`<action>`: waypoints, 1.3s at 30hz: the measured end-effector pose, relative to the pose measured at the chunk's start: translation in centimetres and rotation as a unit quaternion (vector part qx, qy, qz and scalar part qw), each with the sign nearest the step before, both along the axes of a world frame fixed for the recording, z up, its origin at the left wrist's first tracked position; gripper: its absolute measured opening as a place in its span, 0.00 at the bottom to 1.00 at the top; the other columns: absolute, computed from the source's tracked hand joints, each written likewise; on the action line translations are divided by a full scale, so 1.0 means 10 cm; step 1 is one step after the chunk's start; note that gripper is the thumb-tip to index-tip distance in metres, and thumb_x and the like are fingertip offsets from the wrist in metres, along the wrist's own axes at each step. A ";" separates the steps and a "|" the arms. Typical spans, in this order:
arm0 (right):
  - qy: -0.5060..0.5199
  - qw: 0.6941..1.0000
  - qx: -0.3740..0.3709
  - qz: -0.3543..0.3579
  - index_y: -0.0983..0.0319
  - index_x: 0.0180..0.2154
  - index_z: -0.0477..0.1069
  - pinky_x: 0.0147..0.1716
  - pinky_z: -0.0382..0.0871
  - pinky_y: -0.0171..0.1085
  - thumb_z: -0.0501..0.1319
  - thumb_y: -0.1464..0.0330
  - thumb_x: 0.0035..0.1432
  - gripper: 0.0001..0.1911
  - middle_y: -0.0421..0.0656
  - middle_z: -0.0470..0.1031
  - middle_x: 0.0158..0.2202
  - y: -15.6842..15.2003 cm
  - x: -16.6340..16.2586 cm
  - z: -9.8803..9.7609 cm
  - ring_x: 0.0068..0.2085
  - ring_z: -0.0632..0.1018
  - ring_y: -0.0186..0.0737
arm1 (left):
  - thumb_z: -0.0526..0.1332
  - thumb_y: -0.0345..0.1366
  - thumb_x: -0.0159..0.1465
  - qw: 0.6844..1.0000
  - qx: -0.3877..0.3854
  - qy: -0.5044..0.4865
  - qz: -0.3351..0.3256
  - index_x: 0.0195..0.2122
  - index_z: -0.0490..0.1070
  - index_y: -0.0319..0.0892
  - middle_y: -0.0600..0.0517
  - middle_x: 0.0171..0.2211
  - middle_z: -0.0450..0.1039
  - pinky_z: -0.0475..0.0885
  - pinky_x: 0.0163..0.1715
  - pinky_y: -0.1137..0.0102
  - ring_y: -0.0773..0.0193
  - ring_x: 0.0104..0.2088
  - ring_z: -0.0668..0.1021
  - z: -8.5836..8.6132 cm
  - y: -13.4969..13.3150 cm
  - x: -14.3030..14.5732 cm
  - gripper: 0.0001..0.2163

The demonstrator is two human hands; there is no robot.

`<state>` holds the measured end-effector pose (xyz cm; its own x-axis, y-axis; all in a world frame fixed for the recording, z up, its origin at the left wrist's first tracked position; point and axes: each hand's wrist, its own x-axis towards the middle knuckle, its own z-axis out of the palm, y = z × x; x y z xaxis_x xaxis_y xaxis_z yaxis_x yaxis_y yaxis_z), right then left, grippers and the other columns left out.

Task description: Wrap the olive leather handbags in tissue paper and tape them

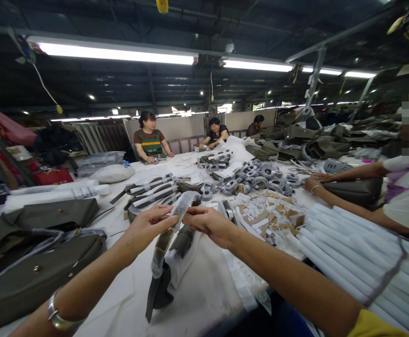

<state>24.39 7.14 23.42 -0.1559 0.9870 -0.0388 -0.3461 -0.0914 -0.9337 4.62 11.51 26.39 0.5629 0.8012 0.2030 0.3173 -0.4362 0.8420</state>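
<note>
Both bare forearms reach from the lower edge toward the middle of the frame. The left hand (pixel 148 225) and right hand (pixel 209 224) meet at centre, fingertips nearly touching, each thumb pinched against its fingers, palms turned inward.

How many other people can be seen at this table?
4: person in green apron at the far end, person in black beside them, another farther back, co-worker at near right. More may be hidden.
</note>
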 end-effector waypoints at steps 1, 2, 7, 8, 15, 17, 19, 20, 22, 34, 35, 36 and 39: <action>0.001 1.000 0.006 0.008 0.62 0.42 0.80 0.40 0.61 0.35 0.76 0.62 0.38 0.25 0.40 0.79 0.33 -0.01 0.00 0.00 0.37 0.74 0.35 | 0.63 0.50 0.62 1.000 0.004 0.004 -0.003 0.49 0.78 0.49 0.48 0.50 0.73 0.68 0.53 0.60 0.51 0.53 0.72 0.01 -0.01 0.00 0.18; 0.000 1.000 0.011 0.013 0.62 0.42 0.80 0.40 0.61 0.35 0.75 0.60 0.40 0.25 0.40 0.79 0.34 -0.02 0.00 -0.01 0.37 0.74 0.35 | 0.62 0.50 0.62 1.000 0.011 0.009 -0.004 0.49 0.78 0.48 0.48 0.49 0.74 0.68 0.53 0.60 0.51 0.53 0.72 0.02 -0.02 0.01 0.18; -0.006 0.998 0.049 -0.032 0.62 0.41 0.80 0.43 0.64 0.36 0.74 0.52 0.44 0.26 0.43 0.80 0.39 -0.06 -0.08 -0.06 0.41 0.76 0.38 | 0.62 0.49 0.63 0.998 0.061 0.024 0.006 0.46 0.79 0.46 0.47 0.46 0.74 0.69 0.49 0.61 0.52 0.50 0.73 0.00 -0.03 0.03 0.17; 0.001 0.997 0.057 -0.042 0.62 0.41 0.80 0.44 0.65 0.37 0.74 0.52 0.43 0.26 0.43 0.80 0.39 -0.06 -0.10 -0.07 0.42 0.76 0.39 | 0.62 0.49 0.63 0.997 0.072 0.022 0.007 0.46 0.79 0.46 0.47 0.46 0.74 0.69 0.48 0.61 0.52 0.50 0.73 -0.02 -0.02 0.04 0.16; 0.031 0.994 0.060 -0.081 0.63 0.39 0.80 0.46 0.67 0.38 0.75 0.55 0.41 0.25 0.44 0.81 0.38 -0.10 -0.19 -0.10 0.42 0.78 0.42 | 0.65 0.50 0.59 0.999 0.015 -0.003 0.030 0.51 0.75 0.44 0.46 0.48 0.74 0.73 0.45 0.63 0.54 0.45 0.77 -0.06 -0.05 0.09 0.22; 0.035 0.994 0.058 -0.081 0.63 0.38 0.80 0.46 0.67 0.38 0.75 0.55 0.42 0.24 0.44 0.81 0.37 -0.09 -0.19 -0.11 0.41 0.78 0.41 | 0.68 0.49 0.57 0.996 -0.039 -0.048 0.066 0.61 0.66 0.47 0.45 0.54 0.71 0.74 0.43 0.63 0.57 0.42 0.78 -0.08 -0.07 0.11 0.32; 0.039 0.995 0.057 -0.078 0.63 0.38 0.80 0.46 0.68 0.39 0.74 0.55 0.43 0.23 0.43 0.81 0.36 -0.08 -0.20 -0.12 0.40 0.78 0.41 | 0.71 0.47 0.55 0.986 -0.088 -0.099 0.099 0.68 0.52 0.51 0.44 0.59 0.67 0.74 0.44 0.63 0.57 0.45 0.78 -0.12 -0.09 0.13 0.42; 0.040 0.995 0.056 -0.077 0.63 0.38 0.80 0.46 0.68 0.39 0.74 0.55 0.42 0.23 0.43 0.81 0.36 -0.08 -0.21 -0.12 0.40 0.78 0.41 | 0.71 0.46 0.54 0.981 -0.107 -0.119 0.107 0.69 0.47 0.52 0.44 0.59 0.67 0.73 0.45 0.63 0.57 0.47 0.77 -0.13 -0.10 0.13 0.46; 0.039 0.995 0.050 -0.076 0.62 0.38 0.80 0.46 0.68 0.39 0.74 0.55 0.42 0.23 0.43 0.81 0.36 -0.08 -0.21 -0.11 0.41 0.78 0.41 | 0.71 0.45 0.56 0.975 -0.135 -0.141 0.104 0.71 0.39 0.50 0.45 0.51 0.73 0.71 0.48 0.63 0.58 0.47 0.77 -0.15 -0.12 0.15 0.49; 0.192 0.980 -0.001 -0.053 0.61 0.42 0.79 0.47 0.71 0.39 0.73 0.61 0.47 0.20 0.45 0.81 0.42 -0.17 -0.13 -0.23 0.40 0.79 0.39 | 0.70 0.47 0.55 0.987 -0.057 -0.116 0.096 0.54 0.72 0.43 0.44 0.52 0.75 0.73 0.49 0.59 0.51 0.47 0.79 -0.15 -0.17 0.10 0.27; 0.179 0.982 0.017 -0.057 0.61 0.43 0.79 0.47 0.71 0.38 0.74 0.63 0.45 0.21 0.44 0.80 0.43 -0.18 -0.17 -0.25 0.40 0.79 0.37 | 0.70 0.47 0.55 0.989 -0.037 -0.110 0.097 0.51 0.74 0.42 0.44 0.54 0.74 0.73 0.48 0.59 0.51 0.47 0.79 -0.15 -0.16 0.10 0.25; 0.165 0.984 0.035 -0.058 0.60 0.44 0.79 0.47 0.71 0.37 0.74 0.64 0.45 0.22 0.44 0.80 0.44 -0.18 -0.20 -0.26 0.41 0.78 0.37 | 0.69 0.47 0.55 0.990 -0.019 -0.104 0.097 0.49 0.75 0.42 0.43 0.55 0.73 0.74 0.48 0.59 0.51 0.47 0.79 -0.15 -0.16 0.11 0.23; 0.150 0.983 0.065 -0.079 0.59 0.45 0.78 0.47 0.71 0.37 0.74 0.61 0.46 0.23 0.44 0.79 0.47 -0.18 -0.32 -0.28 0.42 0.77 0.37 | 0.69 0.46 0.55 0.990 0.030 -0.090 0.100 0.46 0.75 0.42 0.44 0.55 0.73 0.74 0.49 0.59 0.52 0.47 0.79 -0.15 -0.15 0.12 0.20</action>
